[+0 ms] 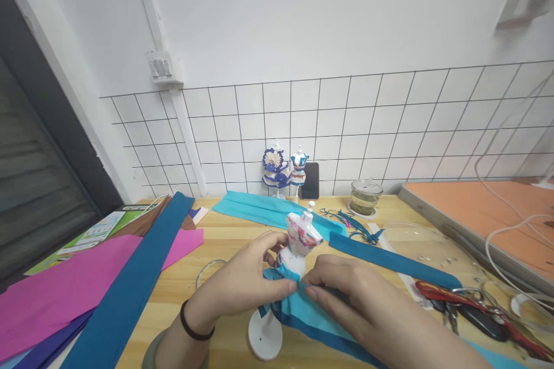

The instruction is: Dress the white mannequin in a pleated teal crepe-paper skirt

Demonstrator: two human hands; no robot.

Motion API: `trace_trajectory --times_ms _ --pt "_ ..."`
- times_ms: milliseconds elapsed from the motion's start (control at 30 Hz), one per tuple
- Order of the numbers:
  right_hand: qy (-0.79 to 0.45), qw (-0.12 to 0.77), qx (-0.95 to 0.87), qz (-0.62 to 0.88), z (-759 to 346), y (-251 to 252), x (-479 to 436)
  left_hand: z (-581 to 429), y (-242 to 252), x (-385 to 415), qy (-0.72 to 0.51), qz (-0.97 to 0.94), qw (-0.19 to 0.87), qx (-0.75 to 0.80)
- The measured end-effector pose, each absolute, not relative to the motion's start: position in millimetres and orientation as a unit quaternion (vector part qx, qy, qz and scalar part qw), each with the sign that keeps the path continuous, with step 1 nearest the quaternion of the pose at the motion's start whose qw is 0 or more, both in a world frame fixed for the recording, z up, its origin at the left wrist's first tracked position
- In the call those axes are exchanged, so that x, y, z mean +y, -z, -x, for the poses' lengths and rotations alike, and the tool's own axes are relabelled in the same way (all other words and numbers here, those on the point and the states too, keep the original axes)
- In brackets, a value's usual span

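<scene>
A miniature white dress form [305, 236] with pink and blue stains on its torso stands tilted on a round white base [265, 335]. My left hand [242, 279] is wrapped round its waist from the left, the thumb pressing a light-blue crepe paper strip [318, 314] against the front. This strip has a dark-blue lower edge and runs off to the right, beneath my other hand. With thumb and index finger together, my right hand [361, 294] pinches the strip's upper edge at the waist. A black band [194, 326] circles my left wrist.
Two decorated small dress forms [277, 170] and a phone [310, 180] lean near the tiled wall. Crepe strips [138, 277] lie left; a glass pot [366, 196], blue scraps [363, 228], a dark-blue strip [393, 259] and keys [480, 305] are right.
</scene>
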State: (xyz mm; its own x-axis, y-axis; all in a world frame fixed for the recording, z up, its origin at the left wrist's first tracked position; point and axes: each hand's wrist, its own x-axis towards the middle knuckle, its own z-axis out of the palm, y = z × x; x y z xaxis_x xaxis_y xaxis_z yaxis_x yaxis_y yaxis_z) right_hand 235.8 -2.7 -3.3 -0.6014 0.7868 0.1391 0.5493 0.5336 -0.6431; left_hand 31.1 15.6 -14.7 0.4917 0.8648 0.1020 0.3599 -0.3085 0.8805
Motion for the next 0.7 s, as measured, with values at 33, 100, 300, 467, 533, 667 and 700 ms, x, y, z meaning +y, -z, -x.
trace_trajectory --times_ms 33,100,300,467,533,667,700 --pt "-0.279 0.214 -0.853 0.386 -236 4 -3 -31 15 15 -0.296 -0.753 0.422 0.409" --pt "-0.274 0.219 -0.855 0.382 -236 5 -2 -31 15 15 -0.291 -0.755 0.419 0.412" --pt "-0.265 0.229 -0.832 0.429 -232 9 4 -30 15 13 -0.293 -0.755 0.419 0.409" --pt "-0.26 0.234 -0.816 0.46 -229 9 4 -32 12 12 -0.283 -0.748 0.421 0.428" --pt "-0.256 0.237 -0.814 0.464 -228 9 4 -32 11 12 -0.281 -0.75 0.415 0.431" --pt "-0.26 0.241 -0.811 0.466 -228 10 7 -33 12 13 -0.284 -0.76 0.404 0.422" --pt "-0.262 0.244 -0.81 0.465 -228 10 8 -33 13 13 -0.285 -0.76 0.405 0.421"
